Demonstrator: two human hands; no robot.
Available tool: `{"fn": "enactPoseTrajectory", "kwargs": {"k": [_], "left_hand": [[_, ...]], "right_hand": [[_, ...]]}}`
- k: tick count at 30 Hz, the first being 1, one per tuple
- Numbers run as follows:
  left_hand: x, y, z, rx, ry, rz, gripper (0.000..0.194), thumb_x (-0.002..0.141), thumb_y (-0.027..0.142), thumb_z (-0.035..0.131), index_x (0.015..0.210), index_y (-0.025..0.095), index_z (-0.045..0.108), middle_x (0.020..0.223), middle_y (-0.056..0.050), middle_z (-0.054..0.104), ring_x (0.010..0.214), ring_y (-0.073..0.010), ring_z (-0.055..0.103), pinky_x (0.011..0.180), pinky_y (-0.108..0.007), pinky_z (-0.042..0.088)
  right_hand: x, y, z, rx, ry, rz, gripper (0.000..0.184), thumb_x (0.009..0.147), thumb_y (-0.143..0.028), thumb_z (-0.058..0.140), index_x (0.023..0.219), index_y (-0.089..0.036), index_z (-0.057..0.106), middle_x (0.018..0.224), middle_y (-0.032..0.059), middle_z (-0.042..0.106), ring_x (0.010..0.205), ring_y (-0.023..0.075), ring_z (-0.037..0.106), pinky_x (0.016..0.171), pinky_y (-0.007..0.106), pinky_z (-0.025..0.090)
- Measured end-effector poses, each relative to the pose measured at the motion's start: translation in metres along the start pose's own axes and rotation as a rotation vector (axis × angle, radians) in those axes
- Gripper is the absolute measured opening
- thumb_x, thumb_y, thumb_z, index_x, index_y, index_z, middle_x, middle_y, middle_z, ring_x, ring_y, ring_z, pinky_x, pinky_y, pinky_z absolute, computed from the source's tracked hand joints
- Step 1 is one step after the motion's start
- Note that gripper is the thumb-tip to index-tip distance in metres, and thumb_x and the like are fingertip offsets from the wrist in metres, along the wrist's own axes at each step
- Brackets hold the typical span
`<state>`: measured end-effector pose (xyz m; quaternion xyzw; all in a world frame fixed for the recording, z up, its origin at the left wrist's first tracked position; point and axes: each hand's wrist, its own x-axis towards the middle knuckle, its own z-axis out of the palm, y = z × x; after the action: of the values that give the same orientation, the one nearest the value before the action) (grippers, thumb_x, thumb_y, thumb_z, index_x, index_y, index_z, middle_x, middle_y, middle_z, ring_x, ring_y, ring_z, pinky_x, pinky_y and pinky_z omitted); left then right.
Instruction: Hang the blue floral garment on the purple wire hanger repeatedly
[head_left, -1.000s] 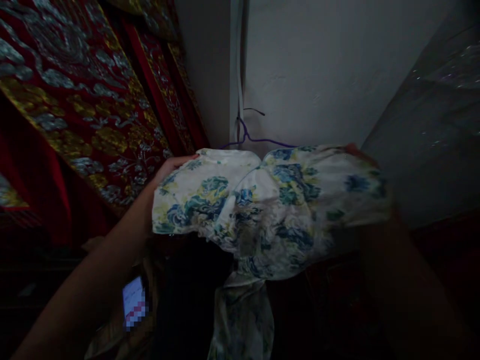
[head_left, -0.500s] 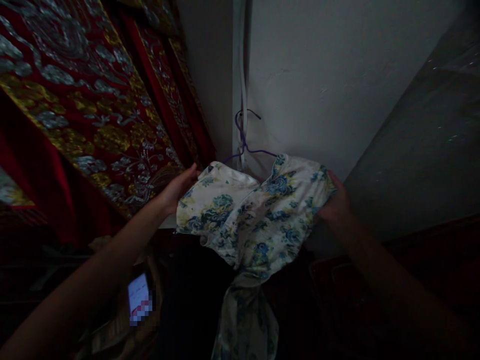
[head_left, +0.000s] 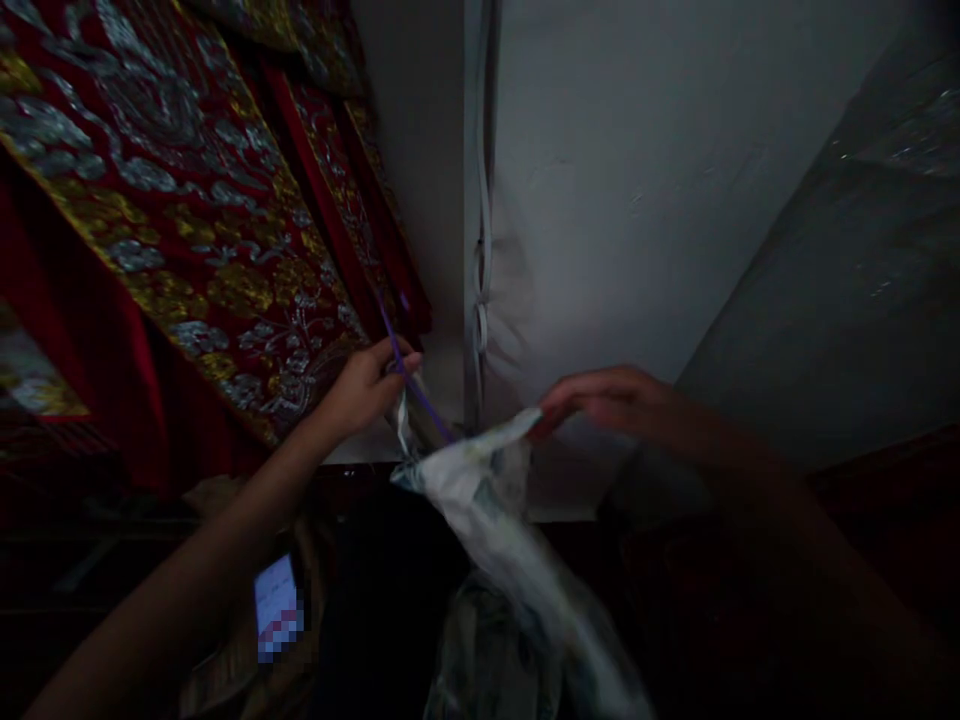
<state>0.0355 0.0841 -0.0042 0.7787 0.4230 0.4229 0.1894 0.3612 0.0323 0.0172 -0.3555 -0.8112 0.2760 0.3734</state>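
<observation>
Garment (head_left: 484,480), hanging below left grip (head_left: 371,388)

A red cloth (head_left: 172,210) with gold and silver embroidery hangs at left; a pale cord (head_left: 484,190) runs down the wall (head_left: 600,220). Below the cloth, a phone (head_left: 274,592) glows.

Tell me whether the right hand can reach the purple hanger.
Probably yes: between the left hand and the floral garment beside the right hand, part of the purple hanger lies uncovered.
</observation>
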Motion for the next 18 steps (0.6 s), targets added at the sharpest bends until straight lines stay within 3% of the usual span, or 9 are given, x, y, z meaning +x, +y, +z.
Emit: {"fn": "enactPoseTrajectory", "kwargs": {"k": [2, 3, 7, 8, 10, 12, 14, 16, 18], "left_hand": [[-0.01, 0.005, 0.01, 0.028, -0.015, 0.116, 0.037, 0.099, 0.052, 0.05, 0.1, 0.018, 0.063, 0.086, -0.003, 0.065, 0.081, -0.0177, 0.061, 0.074, -0.028, 0.046], [-0.013, 0.011, 0.017, -0.01, -0.012, 0.158, 0.037, 0.101, 0.051, 0.047, 0.103, 0.018, 0.063, 0.09, -0.004, 0.067, 0.086, -0.0183, 0.063, 0.078, -0.029, 0.047], [-0.015, 0.045, 0.048, -0.382, 0.028, 0.198, 0.043, 0.103, 0.054, 0.04, 0.103, 0.019, 0.065, 0.1, -0.008, 0.071, 0.097, -0.0213, 0.066, 0.091, -0.035, 0.05], [-0.014, 0.053, 0.055, -0.488, 0.018, 0.184, 0.045, 0.104, 0.053, 0.037, 0.102, 0.019, 0.066, 0.103, -0.008, 0.071, 0.1, -0.0222, 0.067, 0.094, -0.037, 0.051], [-0.011, 0.064, 0.064, -0.638, -0.029, 0.141, 0.051, 0.106, 0.052, 0.03, 0.097, 0.019, 0.069, 0.113, -0.009, 0.071, 0.111, -0.0238, 0.066, 0.102, -0.041, 0.049], [-0.009, 0.065, 0.066, -0.653, -0.068, 0.109, 0.055, 0.106, 0.052, 0.029, 0.093, 0.019, 0.072, 0.125, -0.009, 0.068, 0.121, -0.0249, 0.062, 0.108, -0.043, 0.047], [-0.013, 0.053, 0.062, -0.594, -0.141, 0.058, 0.042, 0.101, 0.052, 0.046, 0.105, 0.021, 0.073, 0.131, -0.009, 0.066, 0.125, -0.0265, 0.061, 0.108, -0.043, 0.048], [-0.023, 0.03, 0.054, -0.565, -0.169, -0.031, 0.043, 0.09, 0.052, 0.065, 0.12, 0.022, 0.069, 0.121, -0.01, 0.072, 0.113, -0.0277, 0.068, 0.098, -0.044, 0.054], [-0.041, 0.001, 0.047, -0.563, -0.04, -0.119, 0.049, 0.088, 0.059, 0.064, 0.118, 0.02, 0.071, 0.103, -0.01, 0.077, 0.094, -0.0267, 0.074, 0.084, -0.044, 0.059]], "right_hand": [[0.0, 0.022, 0.017, -0.094, -0.153, -0.039, 0.053, 0.086, -0.061, 0.065, 0.119, -0.019, 0.072, 0.113, 0.0118, 0.075, 0.101, 0.0251, 0.072, 0.09, 0.04, 0.058], [0.001, 0.034, 0.027, -0.166, -0.141, -0.07, 0.054, 0.089, -0.05, 0.066, 0.134, -0.02, 0.063, 0.128, 0.0127, 0.07, 0.112, 0.0255, 0.068, 0.099, 0.042, 0.055], [0.009, 0.071, 0.078, -0.478, 0.069, -0.27, 0.108, 0.079, -0.039, 0.079, 0.163, -0.021, 0.014, 0.168, 0.0174, 0.02, 0.153, 0.0357, 0.026, 0.121, 0.056, 0.033], [0.011, 0.076, 0.09, -0.527, 0.135, -0.328, 0.114, 0.079, -0.04, 0.078, 0.164, -0.022, 0.006, 0.169, 0.0178, 0.016, 0.155, 0.037, 0.02, 0.122, 0.06, 0.028], [0.014, 0.082, 0.106, -0.564, 0.282, -0.426, 0.111, 0.083, -0.041, 0.073, 0.163, -0.025, -0.001, 0.165, 0.0183, 0.026, 0.152, 0.0371, 0.027, 0.12, 0.062, 0.027], [0.013, 0.085, 0.112, -0.554, 0.374, -0.494, 0.098, 0.087, -0.04, 0.067, 0.163, -0.026, 0.005, 0.152, 0.017, 0.046, 0.139, 0.0348, 0.046, 0.114, 0.057, 0.038], [0.006, 0.088, 0.107, -0.543, 0.401, -0.494, 0.084, 0.086, -0.036, 0.066, 0.158, -0.026, 0.024, 0.136, 0.0147, 0.058, 0.122, 0.0325, 0.058, 0.103, 0.049, 0.048], [-0.005, 0.091, 0.092, -0.546, 0.414, -0.415, 0.077, 0.079, -0.034, 0.07, 0.15, -0.024, 0.041, 0.127, 0.0142, 0.061, 0.113, 0.032, 0.061, 0.096, 0.046, 0.052], [-0.018, 0.096, 0.07, -0.573, 0.48, -0.258, 0.077, 0.071, -0.035, 0.076, 0.142, -0.021, 0.049, 0.123, 0.0152, 0.061, 0.111, 0.034, 0.061, 0.092, 0.047, 0.053]]}}
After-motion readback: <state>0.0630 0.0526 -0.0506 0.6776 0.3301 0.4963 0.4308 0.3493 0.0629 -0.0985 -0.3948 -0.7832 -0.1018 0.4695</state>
